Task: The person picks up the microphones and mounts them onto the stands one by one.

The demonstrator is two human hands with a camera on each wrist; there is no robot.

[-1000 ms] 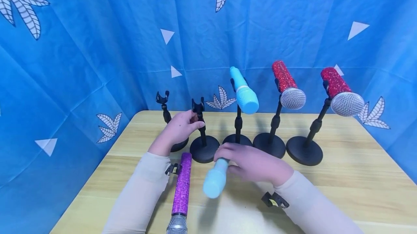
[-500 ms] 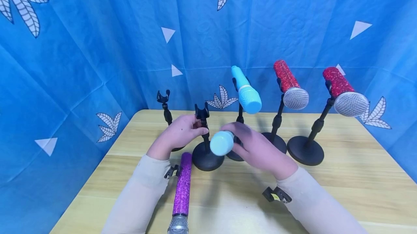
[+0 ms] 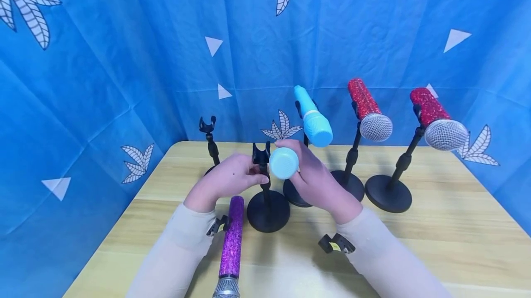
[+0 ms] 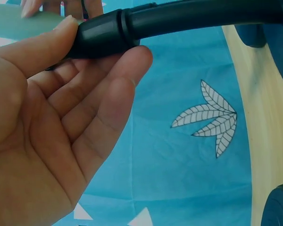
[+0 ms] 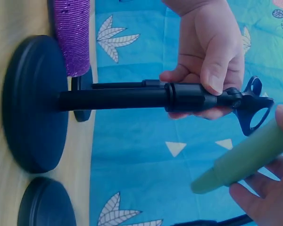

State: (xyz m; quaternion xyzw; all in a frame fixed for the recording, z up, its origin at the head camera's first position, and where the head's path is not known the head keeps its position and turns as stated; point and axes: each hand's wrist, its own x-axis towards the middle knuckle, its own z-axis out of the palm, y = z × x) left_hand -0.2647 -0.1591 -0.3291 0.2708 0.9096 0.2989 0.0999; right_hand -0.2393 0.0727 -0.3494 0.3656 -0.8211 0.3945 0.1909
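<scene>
My left hand [image 3: 228, 177] grips a black microphone stand [image 3: 268, 212] by its upper pole, thumb and fingers around the thick collar [image 5: 191, 97]. The stand is upright on the table, its forked clip [image 3: 261, 155] facing up with nothing in it. In my right hand [image 3: 317, 180] is a light blue microphone [image 3: 284, 163], its head toward the head camera. The right wrist view shows its tapered handle [image 5: 247, 157] beside the clip, apart from it. A purple glitter microphone [image 3: 232, 238] with a silver head lies on the table near my left forearm.
Behind, another light blue microphone [image 3: 317, 127] and two red glitter microphones [image 3: 365, 97] [image 3: 429, 104] sit in stands. Another stand [image 3: 212, 148] with a bare clip is at back left. A blue curtain [image 3: 166, 35] borders the wooden table [image 3: 448, 224].
My left hand has drawn the stand toward me and slightly right. My right hand has raised the light blue microphone from low over the table to beside the clip, its head turning toward the camera.
</scene>
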